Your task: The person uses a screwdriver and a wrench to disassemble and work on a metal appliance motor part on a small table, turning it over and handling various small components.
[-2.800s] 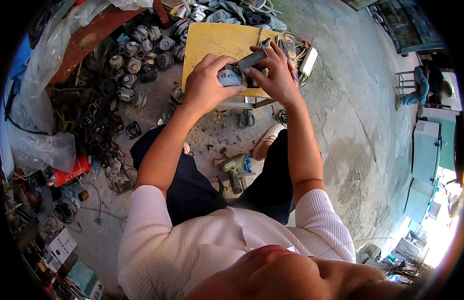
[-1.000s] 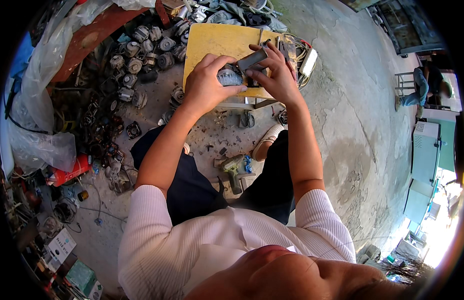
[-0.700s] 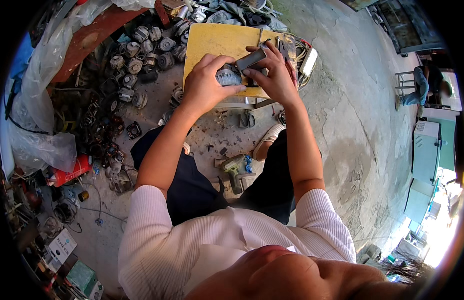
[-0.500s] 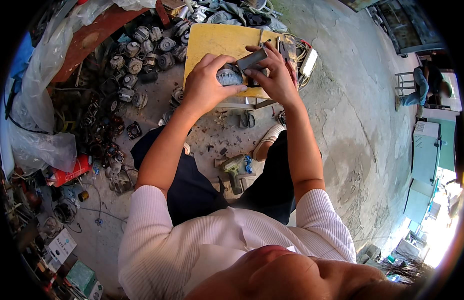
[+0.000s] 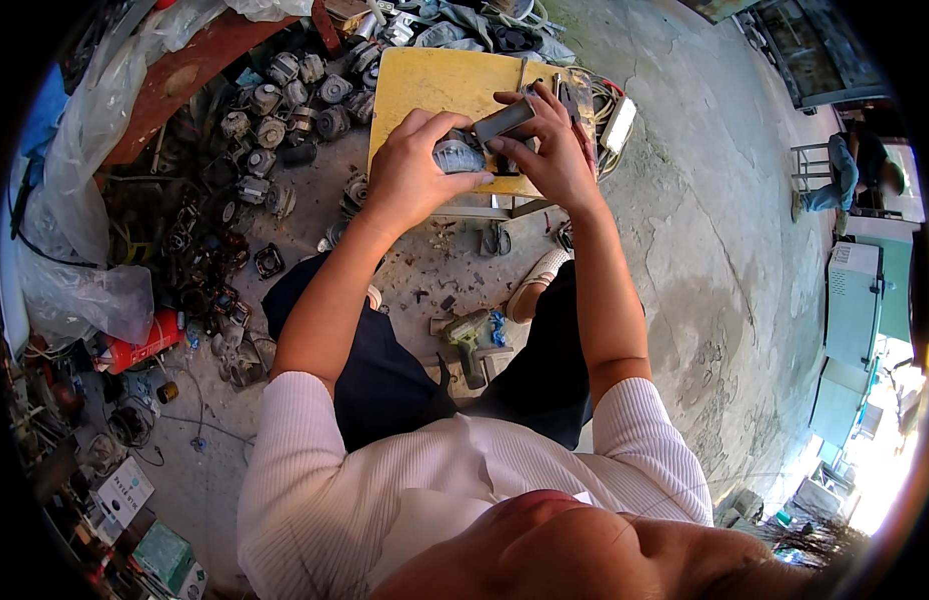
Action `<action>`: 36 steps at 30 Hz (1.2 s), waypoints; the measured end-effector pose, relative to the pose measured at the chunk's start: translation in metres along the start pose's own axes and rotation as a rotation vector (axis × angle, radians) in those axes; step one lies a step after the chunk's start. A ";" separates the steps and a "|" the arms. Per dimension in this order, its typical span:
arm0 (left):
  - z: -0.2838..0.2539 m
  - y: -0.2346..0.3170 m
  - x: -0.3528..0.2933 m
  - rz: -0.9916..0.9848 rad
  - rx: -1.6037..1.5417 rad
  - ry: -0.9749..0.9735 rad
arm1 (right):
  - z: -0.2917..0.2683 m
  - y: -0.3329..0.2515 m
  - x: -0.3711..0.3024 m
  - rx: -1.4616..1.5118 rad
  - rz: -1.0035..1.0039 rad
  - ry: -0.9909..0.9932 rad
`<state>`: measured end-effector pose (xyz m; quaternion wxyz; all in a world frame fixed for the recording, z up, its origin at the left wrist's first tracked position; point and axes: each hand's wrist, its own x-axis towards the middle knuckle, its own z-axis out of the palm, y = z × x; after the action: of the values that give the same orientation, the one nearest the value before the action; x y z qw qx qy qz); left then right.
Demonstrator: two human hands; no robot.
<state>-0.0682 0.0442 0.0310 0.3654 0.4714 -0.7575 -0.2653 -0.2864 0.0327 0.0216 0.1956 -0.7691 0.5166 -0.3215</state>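
Left hand (image 5: 413, 168): curled round ribbed metal part (image 5: 458, 156), over yellow tabletop (image 5: 417, 82)
Right hand (image 5: 557, 160): gripping grey oblong block (image 5: 506, 118), over tabletop
Floor (image 5: 700, 200): cracked concrete below tabletop
Motors (image 5: 271, 131): heaped left of tabletop

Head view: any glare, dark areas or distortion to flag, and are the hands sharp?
In the head view, glare burns out the lower right rim beside the pale green cabinets, which lean with the fisheye bend; in the head view, the dark scrap pile sits in shade; also in the head view, the left hand and right hand look fairly sharp.
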 end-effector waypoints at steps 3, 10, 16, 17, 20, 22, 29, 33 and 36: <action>-0.001 0.000 0.000 0.005 -0.003 0.004 | -0.003 -0.003 0.000 0.004 0.015 0.009; 0.000 0.000 -0.001 -0.007 0.002 -0.008 | 0.001 -0.004 0.000 -0.127 0.000 0.000; 0.001 0.001 0.000 -0.021 0.001 -0.017 | -0.004 -0.009 0.000 -0.038 -0.019 -0.015; 0.000 0.001 0.000 -0.015 -0.001 -0.011 | -0.004 -0.007 0.000 -0.008 -0.023 -0.012; 0.000 0.000 0.000 0.001 -0.003 0.002 | -0.003 -0.002 0.000 0.023 -0.010 -0.003; 0.000 0.000 0.000 0.006 0.000 0.007 | -0.003 -0.004 -0.002 -0.043 0.033 0.007; 0.000 0.000 -0.001 -0.006 -0.003 -0.008 | -0.003 -0.009 0.000 -0.041 -0.014 0.002; -0.001 0.001 0.000 0.005 -0.007 -0.001 | -0.006 0.008 0.002 0.073 -0.081 0.022; -0.001 -0.002 0.000 0.023 0.002 0.017 | -0.008 0.012 0.004 0.318 0.000 0.111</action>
<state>-0.0665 0.0438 0.0300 0.3745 0.4652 -0.7601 -0.2562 -0.2992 0.0250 0.0212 0.2861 -0.7094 0.4691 -0.4413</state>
